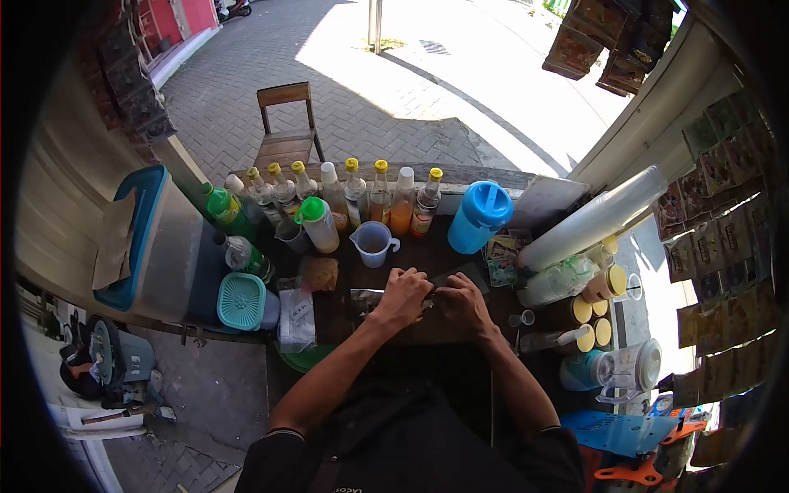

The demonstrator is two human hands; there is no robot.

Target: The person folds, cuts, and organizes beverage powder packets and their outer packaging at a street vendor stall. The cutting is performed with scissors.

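Above the dark worktop [431,256], left hand [403,296] and right hand [462,304] sit close together, their grip hidden; a shiny wrapper [362,298] lies beside the left. Small, steady movements suit, clear of the measuring jug [373,246].

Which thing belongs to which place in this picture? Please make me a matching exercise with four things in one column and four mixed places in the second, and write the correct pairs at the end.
Things
1. chair
2. measuring jug
3. blue pitcher
4. plastic basket

Places
A. at the right end of the row of bottles
B. just right of the big storage box
C. outside on the paving
D. just beyond the left hand

Pairs: 1-C, 2-D, 3-A, 4-B
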